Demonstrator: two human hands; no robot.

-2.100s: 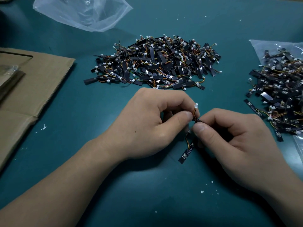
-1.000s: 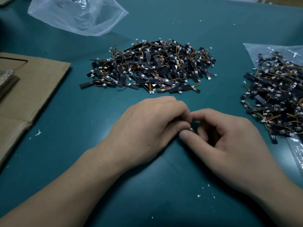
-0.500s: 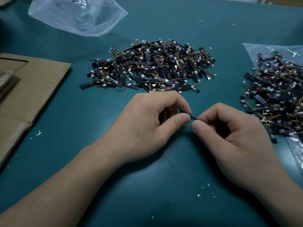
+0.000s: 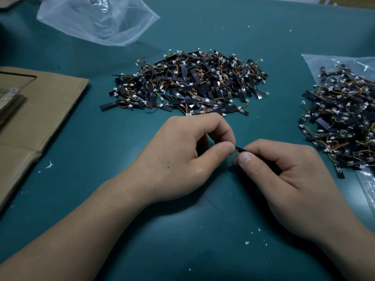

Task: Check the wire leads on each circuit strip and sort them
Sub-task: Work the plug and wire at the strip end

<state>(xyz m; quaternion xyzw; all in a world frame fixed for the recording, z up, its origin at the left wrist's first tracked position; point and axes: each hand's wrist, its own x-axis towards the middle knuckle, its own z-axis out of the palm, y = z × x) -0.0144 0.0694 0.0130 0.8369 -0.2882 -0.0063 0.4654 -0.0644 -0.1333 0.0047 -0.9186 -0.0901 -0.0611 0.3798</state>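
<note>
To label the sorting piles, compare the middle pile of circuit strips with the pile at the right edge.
The middle pile lies straight on the green mat; the right pile lies largely on clear plastic. The middle pile shows whole; the right pile is cut off by the frame edge. Both hold black strips with orange and yellow wires and white connectors.

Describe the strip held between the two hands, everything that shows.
Only a short black stretch of the strip shows, bridging the gap between the thumbs, with a glint of yellow-orange wire by the left thumb. It looks thin and flat. The left hand pinches one end, the right hand the other; the rest is hidden in their grip. It sits over the mat, nearer than the middle pile.
</note>
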